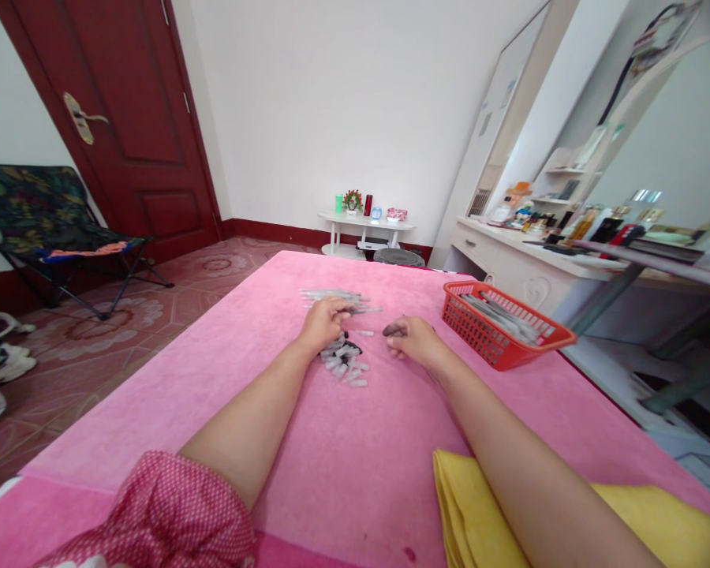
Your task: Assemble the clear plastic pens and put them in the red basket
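My left hand is closed, thumb and fingers pinched at a slim translucent tube that sticks out to the right. Just beyond it, a pile of similar slim tubes lies on the pink cloth. My right hand is curled shut with its fingertips dark; what it pinches, if anything, is too small to name. Below the left hand is a heap of short translucent caps, with small black pieces among them. A single short cap lies between the hands.
A red plastic basket full of slim grey-white sticks stands right of my right hand. Folded yellow cloth lies under my right forearm. A pink cloth covers the table. Beyond are a dressing table and a folding chair.
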A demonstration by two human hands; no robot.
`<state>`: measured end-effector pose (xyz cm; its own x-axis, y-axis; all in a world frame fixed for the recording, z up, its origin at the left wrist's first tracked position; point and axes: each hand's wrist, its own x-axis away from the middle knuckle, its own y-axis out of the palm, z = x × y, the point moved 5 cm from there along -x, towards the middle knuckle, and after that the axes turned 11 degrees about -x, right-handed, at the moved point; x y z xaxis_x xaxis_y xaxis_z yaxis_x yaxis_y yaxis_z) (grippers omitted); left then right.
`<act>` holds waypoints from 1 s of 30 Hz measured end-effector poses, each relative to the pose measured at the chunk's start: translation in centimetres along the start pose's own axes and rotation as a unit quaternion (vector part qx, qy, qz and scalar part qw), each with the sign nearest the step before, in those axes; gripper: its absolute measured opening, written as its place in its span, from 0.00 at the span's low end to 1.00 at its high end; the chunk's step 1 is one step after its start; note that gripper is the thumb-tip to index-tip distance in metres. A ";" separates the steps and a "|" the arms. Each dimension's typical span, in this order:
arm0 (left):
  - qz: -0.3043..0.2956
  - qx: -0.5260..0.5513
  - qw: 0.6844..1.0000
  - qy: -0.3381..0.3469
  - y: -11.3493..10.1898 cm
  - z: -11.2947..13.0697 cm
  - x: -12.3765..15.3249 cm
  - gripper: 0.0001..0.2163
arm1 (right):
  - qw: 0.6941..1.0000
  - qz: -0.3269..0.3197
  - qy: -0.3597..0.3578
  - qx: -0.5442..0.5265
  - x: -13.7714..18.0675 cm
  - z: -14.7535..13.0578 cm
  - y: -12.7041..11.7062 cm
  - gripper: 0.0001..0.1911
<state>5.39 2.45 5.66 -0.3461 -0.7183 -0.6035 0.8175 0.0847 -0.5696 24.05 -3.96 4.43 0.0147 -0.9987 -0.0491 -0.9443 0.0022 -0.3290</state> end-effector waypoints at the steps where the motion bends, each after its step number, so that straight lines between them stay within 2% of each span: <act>1: 0.013 0.044 0.998 -0.030 -0.1 -0.3 -0.1 0.12 | 0.998 0.035 -0.011 -0.046 -0.1 -0.2 -0.4 0.05; 4: 0.079 0.181 0.973 -0.119 -0.6 -1.8 -0.3 0.12 | 0.983 0.094 -0.047 -0.148 -0.2 -1.0 -1.1 0.10; 7: 0.117 0.238 0.950 -0.163 -1.0 -2.9 -0.3 0.12 | 0.974 0.112 -0.055 -0.188 0.1 -1.7 -1.3 0.15; 11: 0.052 0.210 0.969 -0.116 -0.6 -1.7 -0.5 0.12 | 0.967 0.099 -0.040 -0.233 0.4 -2.1 -1.1 0.16; 15: -0.013 0.148 0.986 -0.077 0.1 0.0 -0.3 0.14 | 0.959 0.104 -0.059 -0.258 0.6 -2.5 -1.3 0.16; 20: -0.026 0.082 0.995 -0.050 0.5 -0.2 -0.2 0.13 | 0.962 0.136 -0.096 -0.217 0.8 -2.9 -1.6 0.17; 25: -0.049 0.014 0.999 0.006 1.2 -0.9 0.0 0.13 | 0.967 0.162 -0.140 -0.139 0.7 -3.2 -1.8 0.13; 30: -0.056 -0.010 0.998 0.016 1.3 -0.6 0.1 0.14 | 0.965 0.167 -0.197 -0.050 0.9 -3.9 -1.5 0.09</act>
<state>6.10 2.90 4.52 -0.4501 -0.7014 -0.5527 0.7631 0.0193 -0.6460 24.17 -5.02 8.56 -0.1900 -0.8462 -0.4978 -0.9449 0.2952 -0.1412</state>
